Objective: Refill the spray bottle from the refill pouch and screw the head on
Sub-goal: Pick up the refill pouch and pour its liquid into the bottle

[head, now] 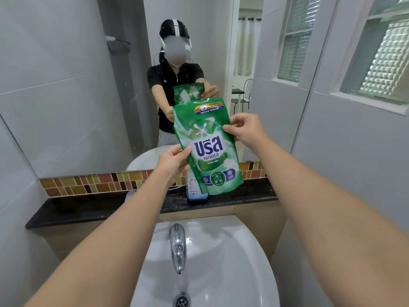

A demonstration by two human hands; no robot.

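Black ledge [66, 210] below mirror [66, 85]; white sink [221, 262].

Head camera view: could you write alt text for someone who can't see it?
Two bare hands hold a green refill pouch upright over a dark ledge, the left hand pinching its lower edge, the right hand its upper edge. A bottle stands partly hidden behind it, above a white sink.

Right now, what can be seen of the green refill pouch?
The green refill pouch is a glossy, flexible stand-up bag with white and blue lettering and round icons near its base. It is held upright, slightly tilted, above the dark ledge. The left hand pinches its left edge and the right hand pinches its upper right edge. Its top looks sealed. It partly hides the bottle behind.
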